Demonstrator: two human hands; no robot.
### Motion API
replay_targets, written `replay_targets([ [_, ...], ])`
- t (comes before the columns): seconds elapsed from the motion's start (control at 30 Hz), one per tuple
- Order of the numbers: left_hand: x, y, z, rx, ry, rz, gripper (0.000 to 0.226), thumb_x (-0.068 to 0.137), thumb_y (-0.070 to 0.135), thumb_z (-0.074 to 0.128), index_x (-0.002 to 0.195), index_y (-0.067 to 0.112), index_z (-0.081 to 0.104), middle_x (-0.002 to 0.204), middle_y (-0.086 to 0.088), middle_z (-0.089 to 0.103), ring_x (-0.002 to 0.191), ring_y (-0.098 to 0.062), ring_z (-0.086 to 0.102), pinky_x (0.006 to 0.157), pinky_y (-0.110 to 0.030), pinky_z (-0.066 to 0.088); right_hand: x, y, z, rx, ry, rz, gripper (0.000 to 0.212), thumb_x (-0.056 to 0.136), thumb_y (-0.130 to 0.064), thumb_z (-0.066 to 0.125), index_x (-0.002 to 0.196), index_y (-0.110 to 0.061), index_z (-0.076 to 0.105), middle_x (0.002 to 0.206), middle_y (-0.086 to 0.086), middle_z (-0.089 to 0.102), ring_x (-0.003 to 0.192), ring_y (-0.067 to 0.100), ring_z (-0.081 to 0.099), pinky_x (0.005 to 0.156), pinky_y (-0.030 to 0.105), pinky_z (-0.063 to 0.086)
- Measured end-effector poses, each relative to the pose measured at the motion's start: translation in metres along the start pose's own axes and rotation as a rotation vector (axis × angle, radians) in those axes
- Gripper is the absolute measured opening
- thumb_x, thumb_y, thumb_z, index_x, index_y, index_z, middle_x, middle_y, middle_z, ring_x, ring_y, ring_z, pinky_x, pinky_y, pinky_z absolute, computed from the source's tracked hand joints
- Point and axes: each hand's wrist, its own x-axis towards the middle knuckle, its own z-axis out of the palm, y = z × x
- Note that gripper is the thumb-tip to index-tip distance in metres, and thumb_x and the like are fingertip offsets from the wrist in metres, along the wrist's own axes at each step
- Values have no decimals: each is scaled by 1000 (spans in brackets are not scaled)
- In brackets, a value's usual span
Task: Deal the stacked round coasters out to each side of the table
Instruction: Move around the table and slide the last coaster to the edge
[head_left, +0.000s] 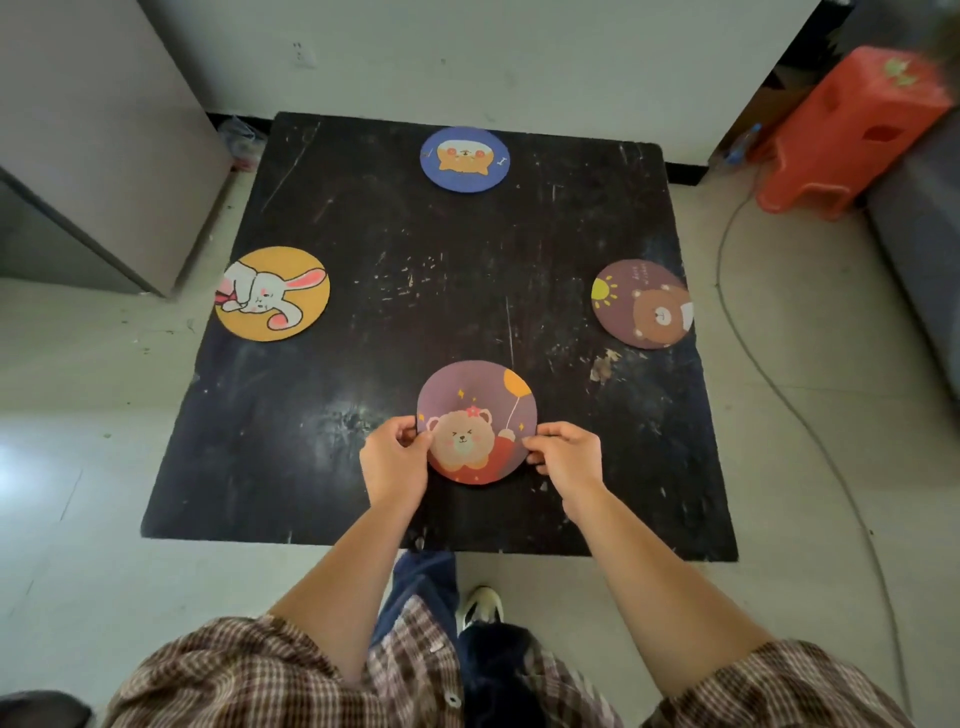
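Observation:
A purple coaster with a bear and a balloon (475, 410) sits at the near side of the black table (405, 291). My left hand (392, 457) pinches its left edge and my right hand (563, 454) pinches its right edge. A blue coaster with an orange dog (465, 158) lies at the far side. A yellow rabbit coaster (272, 293) lies at the left side and overhangs the edge. At the right side lies a dark purple coaster with a brown bear and a sun (641, 304).
A grey cabinet (98, 145) stands left of the table. An orange plastic stool (852, 130) stands at the back right beside a dark sofa edge (919, 249). A thin cable (748, 338) runs along the floor on the right.

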Motion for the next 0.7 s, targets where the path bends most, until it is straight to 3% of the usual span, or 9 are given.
replay_targets([
  [0.23,-47,-21,-11,-29,8,0,13,82,30,71,90,19,70,73,11,63,71,-9,60,67,-24,44,-27,38,-20,-32,-56,-21,9,77,-18,74,82,-11,70,71,6,68,62,14,61,56,24,47],
  [0.47,-46,-31,-20,26,-9,3,17,84,33,68,94,19,70,78,6,65,75,-15,62,64,-25,42,-32,52,-10,-77,-44,-37,7,77,-20,74,72,-17,70,72,2,68,71,16,62,70,33,52],
  [0.6,-43,-34,-22,42,-26,-9,18,86,28,66,100,16,71,75,8,63,66,-11,61,50,-15,42,-32,53,-3,-127,-9,-50,11,78,-20,72,68,-23,68,77,-1,69,75,12,61,58,25,45],
  [0.7,-40,-40,-24,69,-54,-25,29,85,18,66,114,16,68,89,0,71,79,-12,59,73,-23,44,-33,57,-2,-148,6,-53,7,79,-21,71,72,-22,69,84,2,71,75,11,61,55,23,42],
])
